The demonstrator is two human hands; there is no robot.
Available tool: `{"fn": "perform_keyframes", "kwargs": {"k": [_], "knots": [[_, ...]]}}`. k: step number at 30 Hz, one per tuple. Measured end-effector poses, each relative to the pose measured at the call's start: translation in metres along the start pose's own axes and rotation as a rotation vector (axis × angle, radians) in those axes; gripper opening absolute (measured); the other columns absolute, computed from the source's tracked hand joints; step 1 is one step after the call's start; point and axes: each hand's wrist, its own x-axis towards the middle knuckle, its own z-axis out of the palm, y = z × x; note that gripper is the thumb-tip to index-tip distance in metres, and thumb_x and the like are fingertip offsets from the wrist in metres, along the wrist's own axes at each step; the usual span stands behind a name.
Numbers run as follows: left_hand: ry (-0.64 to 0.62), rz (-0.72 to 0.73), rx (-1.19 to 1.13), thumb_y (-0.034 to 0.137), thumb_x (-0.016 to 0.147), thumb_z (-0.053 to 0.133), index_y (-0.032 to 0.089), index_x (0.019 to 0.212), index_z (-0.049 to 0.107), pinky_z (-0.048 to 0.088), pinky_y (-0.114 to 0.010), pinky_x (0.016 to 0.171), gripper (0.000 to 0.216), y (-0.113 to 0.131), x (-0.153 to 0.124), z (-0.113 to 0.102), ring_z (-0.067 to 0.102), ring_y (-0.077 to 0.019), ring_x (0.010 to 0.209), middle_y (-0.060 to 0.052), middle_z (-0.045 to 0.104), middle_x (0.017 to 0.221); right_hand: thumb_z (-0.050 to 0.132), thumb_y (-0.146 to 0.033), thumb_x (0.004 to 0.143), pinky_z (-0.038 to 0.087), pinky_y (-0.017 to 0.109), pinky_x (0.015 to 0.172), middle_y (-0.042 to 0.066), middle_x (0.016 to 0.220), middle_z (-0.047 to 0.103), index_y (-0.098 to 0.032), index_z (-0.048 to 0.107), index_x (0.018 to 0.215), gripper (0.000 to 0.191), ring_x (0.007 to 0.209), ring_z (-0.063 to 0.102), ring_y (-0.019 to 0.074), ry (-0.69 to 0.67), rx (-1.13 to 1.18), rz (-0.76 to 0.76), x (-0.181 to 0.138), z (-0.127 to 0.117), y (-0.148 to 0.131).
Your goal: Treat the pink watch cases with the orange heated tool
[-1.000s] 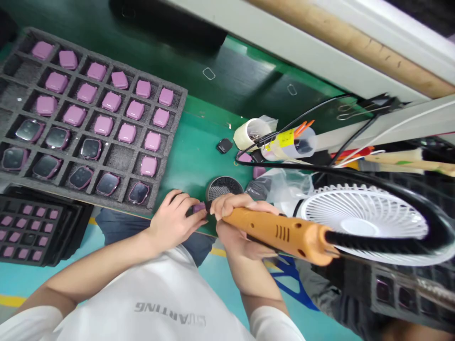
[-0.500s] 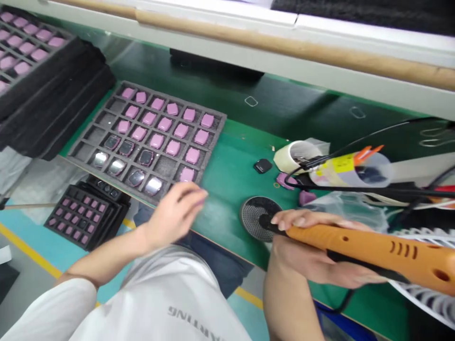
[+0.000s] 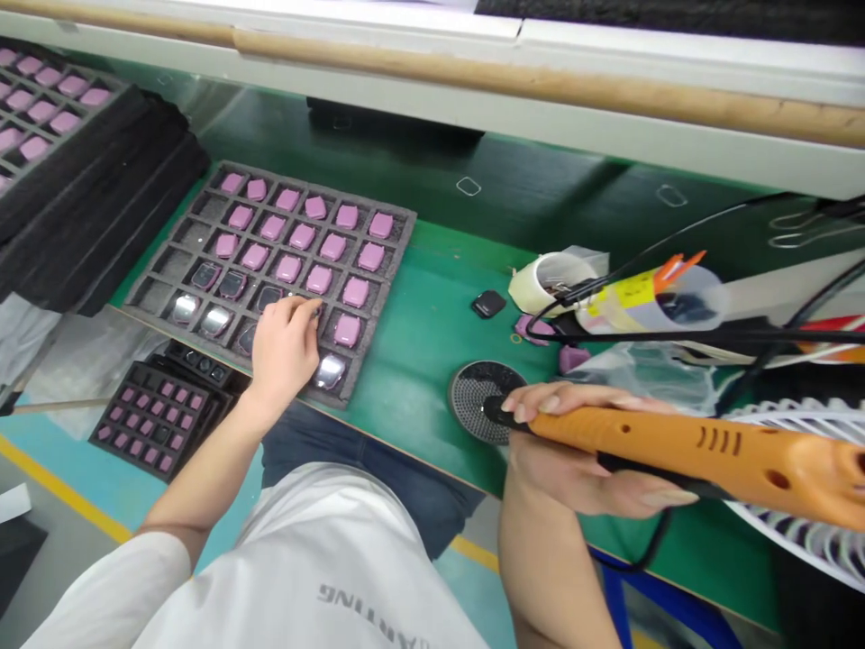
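Note:
My left hand (image 3: 287, 347) is over the front part of a grey foam tray (image 3: 152, 293), its fingers pinched together and pointing down. A small dark bit shows at the fingertips, but what they hold, if anything, I cannot make out. The tray's cells hold pink watch-like cases (image 3: 288, 268) and some pieces with dark or mirror-like faces (image 3: 331, 370). My right hand (image 3: 574, 451) is wrapped round an orange power tool (image 3: 662, 437) with vent slots. Its black neck reaches a round perforated disc (image 3: 473, 406); whether the two are joined I cannot tell.
Stacked foam trays (image 3: 101, 194) stand at the left, and more filled trays (image 3: 145, 419) sit lower down. A black case (image 3: 488, 304), a tape roll (image 3: 531, 288) and a clear cup (image 3: 696, 302) lie beyond the disc. Cables and a white fan guard (image 3: 811, 559) crowd the right.
My left hand has moved left and away from me, from the tray's near right corner to over its cells. A mirror-faced piece now shows at that corner. My right hand still grips the orange tool.

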Motion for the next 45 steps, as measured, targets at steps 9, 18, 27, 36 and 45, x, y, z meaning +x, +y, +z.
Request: {"fn": "perform_keyframes", "kwargs": {"k": [9, 18, 27, 36, 45], "knots": [[-0.179, 0.111, 0.081, 0.035, 0.116, 0.054, 0.02, 0.141, 0.076, 0.05, -0.055, 0.103, 0.036, 0.026, 0.004, 0.0, 0.067, -0.0403, 0.122, -0.018, 0.078, 0.134, 0.085, -0.061, 0.093, 0.059, 0.032, 0.042, -0.006, 0.09, 0.071, -0.043, 0.063, 0.143, 0.057, 0.052, 0.063, 0.0156, 0.021, -0.133, -0.116, 0.011, 0.018, -0.018], [-0.236, 0.041, -0.113, 0.027, 0.105, 0.076, 0.023, 0.147, 0.072, 0.06, -0.047, 0.101, 0.043, 0.046, 0.014, -0.008, 0.076, -0.0342, 0.117, -0.013, 0.075, 0.132, 0.068, -0.06, 0.106, 0.055, 0.028, 0.041, -0.007, 0.087, 0.069, -0.044, 0.058, 0.146, 0.045, 0.045, 0.058, 0.0124, 0.047, -0.156, -0.167, 0.003, 0.021, 0.003], [-0.273, 0.273, -0.489, 0.021, 0.112, 0.072, 0.026, 0.142, 0.068, 0.066, -0.037, 0.103, 0.03, 0.107, -0.049, 0.017, 0.078, -0.0229, 0.116, -0.007, 0.075, 0.13, 0.069, -0.062, 0.103, 0.051, 0.029, 0.037, -0.008, 0.082, 0.067, -0.041, 0.058, 0.141, 0.045, 0.043, 0.056, 0.0145, 0.071, -0.159, -0.113, 0.003, 0.021, 0.002], [-0.277, 0.341, -0.39, 0.025, 0.115, 0.067, 0.02, 0.134, 0.07, 0.055, -0.055, 0.11, 0.02, 0.113, -0.075, 0.043, 0.067, -0.0351, 0.13, -0.014, 0.076, 0.138, 0.072, -0.065, 0.1, 0.051, 0.028, 0.039, -0.008, 0.082, 0.069, -0.039, 0.059, 0.137, 0.046, 0.043, 0.058, 0.0142, 0.062, -0.147, -0.071, -0.001, 0.021, -0.002], [-0.262, 0.435, -0.371, 0.028, 0.114, 0.07, 0.02, 0.137, 0.071, 0.049, -0.053, 0.111, 0.024, 0.108, -0.077, 0.044, 0.067, -0.0328, 0.129, -0.013, 0.078, 0.137, 0.07, -0.068, 0.1, 0.05, 0.029, 0.04, -0.009, 0.084, 0.068, -0.04, 0.055, 0.139, 0.051, 0.044, 0.058, 0.0143, 0.061, -0.162, -0.047, -0.004, 0.016, -0.001]]}}
